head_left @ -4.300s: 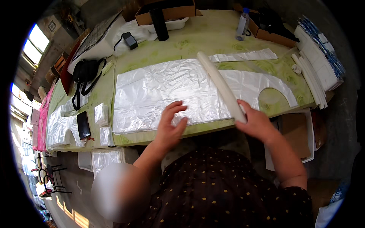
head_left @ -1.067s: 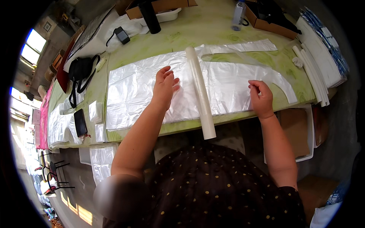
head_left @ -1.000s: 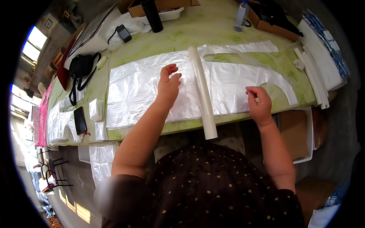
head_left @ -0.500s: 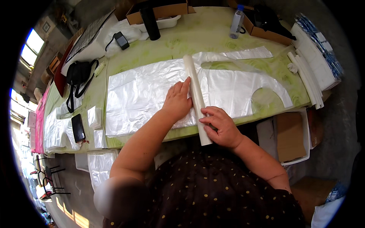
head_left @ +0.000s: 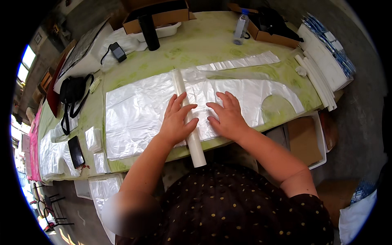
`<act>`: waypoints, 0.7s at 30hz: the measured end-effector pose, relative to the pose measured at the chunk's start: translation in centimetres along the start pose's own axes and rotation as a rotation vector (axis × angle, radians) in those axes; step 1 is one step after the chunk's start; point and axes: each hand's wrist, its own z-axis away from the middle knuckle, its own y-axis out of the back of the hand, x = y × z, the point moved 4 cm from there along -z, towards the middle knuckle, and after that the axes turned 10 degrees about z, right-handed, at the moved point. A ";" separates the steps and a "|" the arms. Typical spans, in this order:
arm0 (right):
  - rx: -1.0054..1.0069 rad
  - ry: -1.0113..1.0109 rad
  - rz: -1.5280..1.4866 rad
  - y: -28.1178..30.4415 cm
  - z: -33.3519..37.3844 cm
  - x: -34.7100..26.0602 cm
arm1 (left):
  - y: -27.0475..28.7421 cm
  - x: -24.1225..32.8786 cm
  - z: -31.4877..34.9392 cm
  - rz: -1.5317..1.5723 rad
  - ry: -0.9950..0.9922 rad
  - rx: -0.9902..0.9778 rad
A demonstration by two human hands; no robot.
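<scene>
Head view: the left hand (head_left: 173, 122), fingers loosely spread, lies over the pale roll (head_left: 194, 143) on the plastic sheet (head_left: 132, 114); the right hand (head_left: 230, 120) splays beside it, contact unclear. The roll seems light, stiff and smooth, best held near both ends.

looks like a small workshop, given flat plastic sheets (head_left: 134, 118) on a long table (head_left: 204, 41), blue packs (head_left: 332, 45), grey floor (head_left: 83, 207)
</scene>
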 end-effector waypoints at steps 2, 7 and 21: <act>-0.085 -0.002 0.056 -1.6 -2.4 -0.8 | 0.3 -1.0 0.8 0.043 -0.021 0.019; -0.153 -0.054 0.163 -4.8 -9.3 -0.8 | 0.6 -0.1 0.8 0.060 -0.035 0.017; -0.386 -1.206 0.515 6.6 -2.9 35.1 | 0.7 0.0 0.8 0.099 -0.011 0.040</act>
